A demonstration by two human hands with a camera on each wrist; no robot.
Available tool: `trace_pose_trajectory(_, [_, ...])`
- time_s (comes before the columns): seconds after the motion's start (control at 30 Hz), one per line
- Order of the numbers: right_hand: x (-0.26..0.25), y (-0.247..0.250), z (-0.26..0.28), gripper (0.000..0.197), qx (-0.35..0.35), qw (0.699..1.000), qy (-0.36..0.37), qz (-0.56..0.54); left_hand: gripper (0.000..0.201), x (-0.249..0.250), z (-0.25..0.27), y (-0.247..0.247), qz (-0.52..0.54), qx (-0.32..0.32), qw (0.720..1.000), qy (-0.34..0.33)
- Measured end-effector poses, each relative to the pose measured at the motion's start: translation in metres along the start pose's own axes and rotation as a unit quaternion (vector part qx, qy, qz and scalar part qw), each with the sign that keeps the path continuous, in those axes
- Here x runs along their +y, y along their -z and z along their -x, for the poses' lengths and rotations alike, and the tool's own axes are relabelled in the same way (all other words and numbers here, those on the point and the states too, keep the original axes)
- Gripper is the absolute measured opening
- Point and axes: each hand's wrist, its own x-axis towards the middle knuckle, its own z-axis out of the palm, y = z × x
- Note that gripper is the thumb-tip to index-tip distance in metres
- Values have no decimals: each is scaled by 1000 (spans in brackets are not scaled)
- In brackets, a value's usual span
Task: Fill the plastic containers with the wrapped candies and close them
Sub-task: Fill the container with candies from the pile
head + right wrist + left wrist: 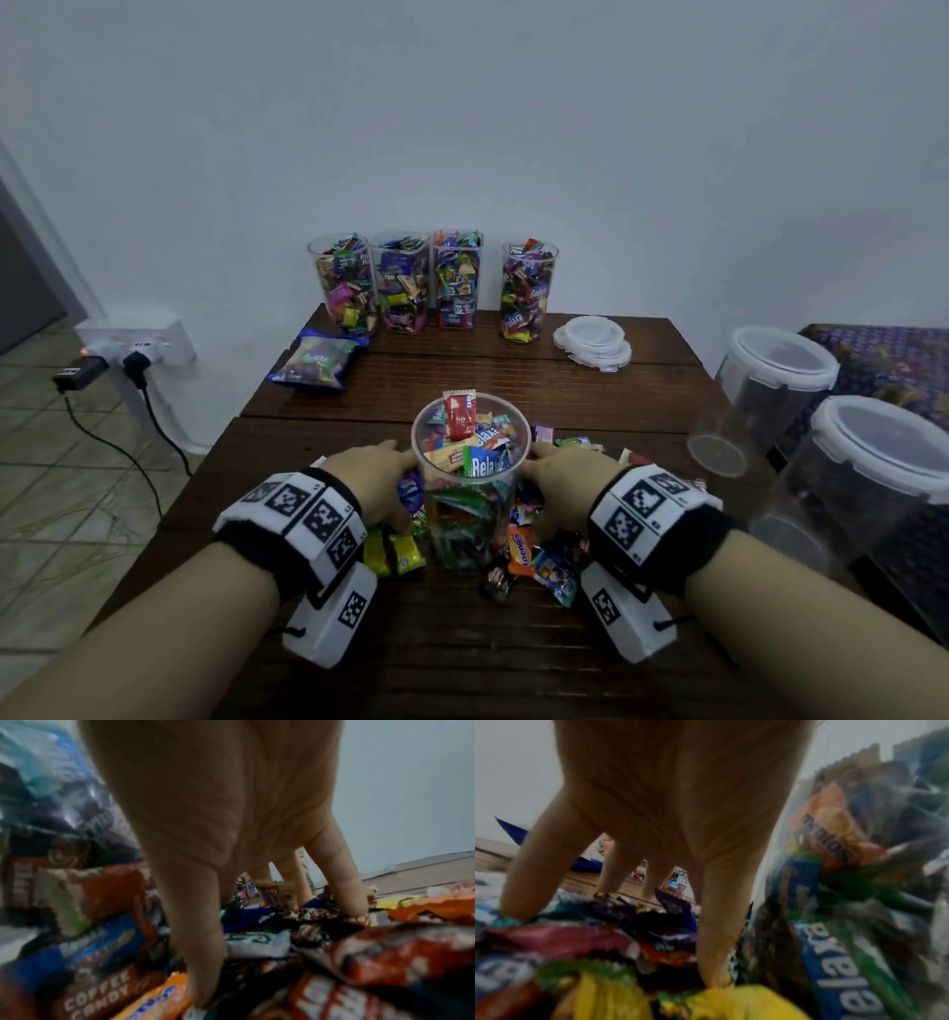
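- Both hands sit low on the wooden surface (513,642), one on each side of a clear plastic container (470,493).
- Left hand (372,475) has its fingers spread and straight, tips down in the loose wrapped candies (582,943); nothing is pinched.
- Right hand (567,475) is spread the same way, its fingertips (203,990) pressing into the candy pile on its side.
- That container stands upright with no lid, heaped past its rim; a red wrapper (459,413) sticks up on top.
- Four filled lidless containers (434,282) line the far edge by the wall.
- White lids (593,339) lie stacked to their right; a blue candy bag (316,360) lies to the left.
- Two empty lidded jars (780,380) show at the right.
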Motion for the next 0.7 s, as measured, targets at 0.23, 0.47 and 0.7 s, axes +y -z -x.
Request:
trace_pose_trajectory(0.23, [0,3,-3,54,34,999,-1,3,16,9,3,2,-9,65,998,-7])
trace_pose_trajectory(0.47, [1,2,-3,30,93,995,-12,-24,18,-1,-6,-5,-23,128,991,3])
trace_pose_trajectory(0.7, [7,10,8,23,115,991,-33,-65,30,-8,-4,-4,54,161,985,5])
